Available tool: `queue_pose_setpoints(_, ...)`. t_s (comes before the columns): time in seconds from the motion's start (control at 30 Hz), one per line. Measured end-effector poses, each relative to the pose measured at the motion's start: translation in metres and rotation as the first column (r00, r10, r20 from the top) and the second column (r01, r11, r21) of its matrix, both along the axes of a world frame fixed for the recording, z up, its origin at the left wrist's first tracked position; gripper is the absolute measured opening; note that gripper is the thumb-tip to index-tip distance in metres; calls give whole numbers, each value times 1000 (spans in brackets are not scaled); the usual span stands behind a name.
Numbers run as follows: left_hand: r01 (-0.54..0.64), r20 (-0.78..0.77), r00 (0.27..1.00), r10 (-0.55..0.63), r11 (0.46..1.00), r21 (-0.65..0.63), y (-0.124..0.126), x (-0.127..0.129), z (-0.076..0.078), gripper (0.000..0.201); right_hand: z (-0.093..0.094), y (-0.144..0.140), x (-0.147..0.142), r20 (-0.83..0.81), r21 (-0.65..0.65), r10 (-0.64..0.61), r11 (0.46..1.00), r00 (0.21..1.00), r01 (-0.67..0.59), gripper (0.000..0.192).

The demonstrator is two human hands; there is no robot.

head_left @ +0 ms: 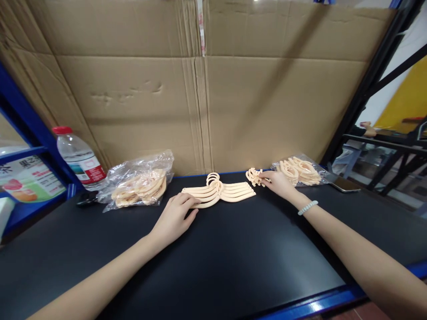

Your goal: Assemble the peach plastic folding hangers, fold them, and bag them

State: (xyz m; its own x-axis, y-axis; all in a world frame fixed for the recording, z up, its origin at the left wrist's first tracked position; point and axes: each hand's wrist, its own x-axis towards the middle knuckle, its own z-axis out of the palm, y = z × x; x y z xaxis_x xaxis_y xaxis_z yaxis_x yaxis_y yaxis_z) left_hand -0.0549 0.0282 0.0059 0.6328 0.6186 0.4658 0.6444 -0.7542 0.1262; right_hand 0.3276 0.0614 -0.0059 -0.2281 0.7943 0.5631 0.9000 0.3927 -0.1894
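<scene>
A fanned row of several small cream-coloured clothes hangers [230, 192] lies flat on the black tabletop, hooks pointing to the back. My left hand [176, 213] rests at their left ends, fingertips touching the front hanger and thumb spread apart on the table side. To the right of the hangers sits a little heap of small cream pieces [252, 176], too small to make out exactly. My right hand [278, 183] reaches to this heap with thumb and fingers pinched together on one of the pieces. A pale bead bracelet [307, 207] circles my right wrist.
Clear bags of cream hangers lie at left [140, 186] and right [302, 171]. A red-capped water bottle [80, 158] stands far left, a phone [345, 184] lies far right. Cardboard [267, 89] walls off the back. Another person's hand [369, 130] shows beyond the rack.
</scene>
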Motion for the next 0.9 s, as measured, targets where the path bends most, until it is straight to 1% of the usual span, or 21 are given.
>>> queue_pose_setpoints(0.13, 21, 31, 999, -21, 1000, -8, 2, 0, -2, 18, 1, 0, -2, -63, 90, -29, 995, 998, 35, 17)
queue_pose_setpoints(0.27, 57, 90, 995, -52, 997, -56, 4, 0, -4, 19, 10, -6, -5, -170, 203, -93, 971, 981, 127, 21)
queue_pose_setpoints(0.33, 71, 111, 992, -62, 994, -81, 3, 1, -6, 20, 19, -12, -7, -257, 255, -134, 946, 957, 201, 23)
queue_pose_setpoints(0.4, 80, 120, 991, -68, 992, -97, 3, 1, -6, 22, 31, -19, -12, -401, 251, -128, 937, 907, 244, 23)
queue_pose_setpoints(0.47, 80, 135, 989, -67, 992, -98, 2, 2, -7, 26, 44, -29, -18, -592, 162, -72, 965, 803, 205, 24)
queue_pose_setpoints(0.53, 60, 166, 985, -45, 995, -82, 1, 3, -7, 30, 57, -39, -28, -762, 50, -23, 994, 647, 94, 27)
queue_pose_setpoints(0.63, 14, 226, 974, 1, 998, -64, 1, 3, -6, 32, 67, -53, -46, -911, -57, -14, 994, 412, -91, 31)
queue_pose_setpoints(0.7, 9, 262, 965, 10, 997, -72, 1, 3, -6, 29, 65, -58, -58, -959, -108, -38, 966, 281, -236, 33)
queue_pose_setpoints(0.77, 11, 300, 954, 15, 996, -83, 1, 2, -5, 24, 57, -58, -68, -979, -142, -79, 926, 188, -350, 32)
queue_pose_setpoints(0.83, 5, 330, 943, 28, 995, -100, 2, 2, -5, 21, 45, -56, -75, -983, -170, -125, 894, 134, -414, 30)
queue_pose_setpoints(0.9, 2, 350, 936, 40, 993, -119, 4, 1, -5, 18, 35, -52, -78, -981, -192, -166, 872, 98, -450, 28)
